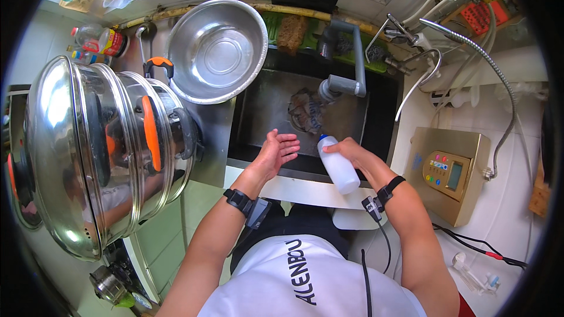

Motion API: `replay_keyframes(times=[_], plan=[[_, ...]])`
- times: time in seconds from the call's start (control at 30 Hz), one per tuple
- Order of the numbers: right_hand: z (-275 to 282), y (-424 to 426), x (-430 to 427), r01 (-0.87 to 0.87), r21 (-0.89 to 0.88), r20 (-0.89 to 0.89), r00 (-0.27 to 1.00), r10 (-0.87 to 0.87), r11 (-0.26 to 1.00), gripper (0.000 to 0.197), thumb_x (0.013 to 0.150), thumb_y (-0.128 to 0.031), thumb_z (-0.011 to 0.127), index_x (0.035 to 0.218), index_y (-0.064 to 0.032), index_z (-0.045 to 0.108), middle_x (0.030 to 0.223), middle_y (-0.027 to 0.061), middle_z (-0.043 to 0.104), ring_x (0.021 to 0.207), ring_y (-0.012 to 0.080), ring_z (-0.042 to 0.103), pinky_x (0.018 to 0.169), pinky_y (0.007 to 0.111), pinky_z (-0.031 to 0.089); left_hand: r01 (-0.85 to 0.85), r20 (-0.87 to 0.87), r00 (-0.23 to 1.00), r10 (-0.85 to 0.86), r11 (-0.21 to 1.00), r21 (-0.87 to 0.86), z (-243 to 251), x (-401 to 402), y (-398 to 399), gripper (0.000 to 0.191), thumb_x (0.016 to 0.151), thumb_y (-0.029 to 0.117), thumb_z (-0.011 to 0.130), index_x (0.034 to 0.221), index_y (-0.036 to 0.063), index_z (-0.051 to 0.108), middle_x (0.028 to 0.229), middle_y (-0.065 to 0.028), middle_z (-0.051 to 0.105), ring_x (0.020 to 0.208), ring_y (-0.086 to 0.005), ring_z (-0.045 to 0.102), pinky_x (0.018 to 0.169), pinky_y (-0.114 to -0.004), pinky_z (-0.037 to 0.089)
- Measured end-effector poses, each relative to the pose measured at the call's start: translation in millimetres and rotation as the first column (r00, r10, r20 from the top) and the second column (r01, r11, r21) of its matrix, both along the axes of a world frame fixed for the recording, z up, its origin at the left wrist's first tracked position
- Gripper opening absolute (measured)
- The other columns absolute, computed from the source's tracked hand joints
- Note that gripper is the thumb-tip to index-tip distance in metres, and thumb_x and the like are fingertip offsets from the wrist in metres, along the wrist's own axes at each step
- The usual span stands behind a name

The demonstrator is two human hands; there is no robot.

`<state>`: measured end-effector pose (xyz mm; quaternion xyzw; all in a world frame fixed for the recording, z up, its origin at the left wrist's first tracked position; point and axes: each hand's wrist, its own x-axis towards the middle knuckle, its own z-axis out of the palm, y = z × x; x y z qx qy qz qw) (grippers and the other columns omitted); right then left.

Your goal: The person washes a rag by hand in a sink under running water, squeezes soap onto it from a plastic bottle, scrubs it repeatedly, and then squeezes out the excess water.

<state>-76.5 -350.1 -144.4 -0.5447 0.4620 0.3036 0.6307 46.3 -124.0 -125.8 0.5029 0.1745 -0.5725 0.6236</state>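
My right hand (349,151) grips a white plastic squeeze bottle (338,168) near its blue cap, with the cap end pointing over the sink. To its left, my left hand (280,149) is held above the sink's front edge, palm turned towards the bottle, fingers apart and holding nothing. Beyond both hands a crumpled wet cloth (305,110) lies on the bottom of the dark sink (260,119). A grey plastic faucet pipe (346,86) reaches down over the sink beside the cloth.
A stainless steel basin (220,53) overlaps the sink's left edge. Further left stands a large steel steamer (110,154) with orange-trimmed handles. A brown sponge (291,34) rests on a green tray behind the sink. At right are a gold control box (449,176) and a flexible metal hose (502,70).
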Motion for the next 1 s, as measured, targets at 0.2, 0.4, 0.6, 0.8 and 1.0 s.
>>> replay_keyframes(times=[0.2,0.4,0.6,0.8,1.0], plan=[[6,-5,11,0.007,0.096,0.012,1.000,-0.008,0.995,0.058,0.074,-0.021,0.084,0.108,0.0194,0.060,0.094,0.0267,0.069,0.073,0.0352,0.072,0.062,0.047,0.058,-0.003,0.015,1.000,0.003,1.000,-0.014,-3,2,0,0.072,0.104,0.053,0.016,0.131,-0.0037,0.050,0.134,-0.0214,0.054,0.124,-0.0304,0.053,0.107,-0.044,0.044],[5,-8,3,-0.057,0.038,-0.071,0.996,0.060,0.998,0.058,0.075,-0.021,0.083,0.110,0.0195,0.059,0.098,0.0282,0.068,0.079,0.0376,0.072,0.066,0.048,0.059,-0.020,0.018,1.000,0.019,1.000,0.019,-10,12,3,0.072,0.104,0.053,0.016,0.131,-0.0037,0.050,0.134,-0.0207,0.055,0.122,-0.0297,0.054,0.106,-0.044,0.044],[3,-15,-8,-0.083,-0.014,-0.091,0.993,0.081,0.996,0.058,0.076,-0.020,0.082,0.110,0.0203,0.059,0.098,0.0296,0.068,0.081,0.0389,0.072,0.067,0.049,0.058,-0.017,0.009,1.000,0.017,1.000,0.014,-13,18,-2,0.072,0.104,0.053,0.017,0.131,-0.0038,0.051,0.134,-0.0206,0.055,0.122,-0.0297,0.054,0.106,-0.044,0.044],[-4,-23,-1,0.092,-0.013,0.004,0.996,-0.092,0.996,0.055,0.077,-0.018,0.081,0.108,0.0204,0.058,0.094,0.0281,0.068,0.074,0.0373,0.072,0.061,0.048,0.059,0.012,0.010,1.000,-0.012,1.000,0.003,-14,20,-14,0.072,0.104,0.054,0.017,0.131,-0.0040,0.051,0.134,-0.0208,0.055,0.123,-0.0299,0.054,0.106,-0.044,0.044],[-10,-16,19,0.063,-0.013,0.026,0.998,-0.062,0.998,0.064,0.075,-0.019,0.083,0.113,0.0215,0.052,0.095,0.0296,0.067,0.072,0.0366,0.072,0.061,0.046,0.059,0.047,-0.001,0.999,-0.047,0.998,0.032,-15,19,-22,0.073,0.104,0.054,0.017,0.133,-0.0047,0.049,0.136,-0.0220,0.053,0.126,-0.0310,0.052,0.109,-0.045,0.041]])
